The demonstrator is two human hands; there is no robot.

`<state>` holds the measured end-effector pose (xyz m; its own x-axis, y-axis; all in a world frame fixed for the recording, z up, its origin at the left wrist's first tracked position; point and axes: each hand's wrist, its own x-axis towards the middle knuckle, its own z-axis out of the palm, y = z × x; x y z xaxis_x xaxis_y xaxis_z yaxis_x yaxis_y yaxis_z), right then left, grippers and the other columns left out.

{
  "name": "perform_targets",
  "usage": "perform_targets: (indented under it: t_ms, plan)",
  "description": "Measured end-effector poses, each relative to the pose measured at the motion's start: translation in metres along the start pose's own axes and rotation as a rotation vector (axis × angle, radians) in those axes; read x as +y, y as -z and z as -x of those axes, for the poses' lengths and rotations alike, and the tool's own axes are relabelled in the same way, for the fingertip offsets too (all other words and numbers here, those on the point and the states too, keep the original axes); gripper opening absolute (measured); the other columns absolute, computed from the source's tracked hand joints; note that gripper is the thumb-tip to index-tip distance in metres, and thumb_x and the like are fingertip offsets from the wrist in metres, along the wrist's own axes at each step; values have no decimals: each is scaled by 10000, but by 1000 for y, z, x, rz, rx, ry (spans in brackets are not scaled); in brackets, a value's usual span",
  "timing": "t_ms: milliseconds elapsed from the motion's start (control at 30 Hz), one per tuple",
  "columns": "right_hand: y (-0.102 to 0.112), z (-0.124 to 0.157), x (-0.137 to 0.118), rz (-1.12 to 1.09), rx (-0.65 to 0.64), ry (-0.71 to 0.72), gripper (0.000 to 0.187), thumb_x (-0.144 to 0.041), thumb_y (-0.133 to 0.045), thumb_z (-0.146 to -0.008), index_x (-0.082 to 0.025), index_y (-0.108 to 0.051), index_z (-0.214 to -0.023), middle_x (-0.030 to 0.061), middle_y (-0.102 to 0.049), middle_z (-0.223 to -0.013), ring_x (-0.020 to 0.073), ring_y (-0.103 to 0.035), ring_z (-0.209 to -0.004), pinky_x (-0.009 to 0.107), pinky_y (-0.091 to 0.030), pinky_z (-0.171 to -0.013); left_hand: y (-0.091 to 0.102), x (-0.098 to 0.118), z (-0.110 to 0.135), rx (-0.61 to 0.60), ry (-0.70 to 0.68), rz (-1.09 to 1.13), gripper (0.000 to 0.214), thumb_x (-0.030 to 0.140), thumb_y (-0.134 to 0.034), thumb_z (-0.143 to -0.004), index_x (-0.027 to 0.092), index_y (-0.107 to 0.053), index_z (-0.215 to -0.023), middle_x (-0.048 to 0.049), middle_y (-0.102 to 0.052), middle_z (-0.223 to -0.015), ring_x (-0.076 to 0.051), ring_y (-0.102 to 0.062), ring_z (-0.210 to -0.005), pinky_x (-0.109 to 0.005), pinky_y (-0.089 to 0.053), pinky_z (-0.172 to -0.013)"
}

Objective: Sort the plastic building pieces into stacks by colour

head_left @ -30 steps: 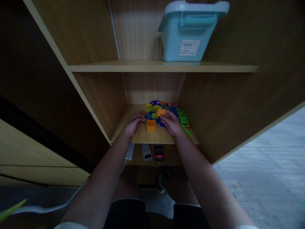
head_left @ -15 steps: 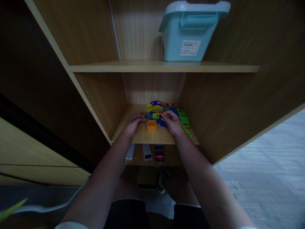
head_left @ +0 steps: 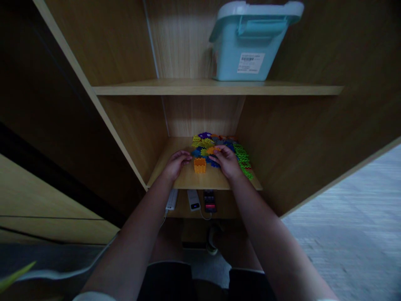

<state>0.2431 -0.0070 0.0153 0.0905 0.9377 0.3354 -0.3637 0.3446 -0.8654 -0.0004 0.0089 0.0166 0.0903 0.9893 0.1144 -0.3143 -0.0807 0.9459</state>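
Wooden shelf (head_left: 188,182): right grip (head_left: 227,161) pinches orange piece (head_left: 212,150) at its tips; left grip (head_left: 176,163), half-curled, beside orange box (head_left: 200,168).

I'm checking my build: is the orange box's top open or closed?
Open: the orange box shows its inside beyond the front rim.

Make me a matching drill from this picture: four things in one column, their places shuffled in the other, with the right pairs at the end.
Things
1. Tub
2. Orange piece
3. Orange box
4. Green pieces

Places
A. Standing between the left hand and the right hand
B. To the right of the blue pieces
C. On the upper shelf
D. Held in the right hand's fingers

Right pairs: 1-C, 2-D, 3-A, 4-B
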Motion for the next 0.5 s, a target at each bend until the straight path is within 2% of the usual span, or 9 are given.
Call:
perform_targets:
  t_ms: [300,400,500]
  plan:
    - [7,-5,7,156,-26,99,345,-557,-957,-766,-325,-802,-967,-17,-736,-1012,164,-682,-970,348,-622,-985,0,1,0,-10,-1,12,247,335,-856,-674,197,-738,-842,-40,-758,-863,-189,-717,-860,-285,-504,-740]
    - [5,-4,5,170,-33,104,353,-584,-926,-792,-318,-798,-986,-16,-722,-1004,161,-668,-943,331,-639,-922,0,1,0,-10,-2,15,239,316,-855,-666,198,-740,-839,-36,-761,-865,-186,-718,-858,-283,-509,-736]
    - [2,-1,1,110,-15,74,414,-559,-929,-791,-346,-761,-1104,-31,-699,-982,155,-662,-908,315,-658,-846,0,2,1,-10,-3,11,229,317,-851,-681,201,-740,-846,-41,-768,-876,-195,-721,-861,-298,-520,-748]
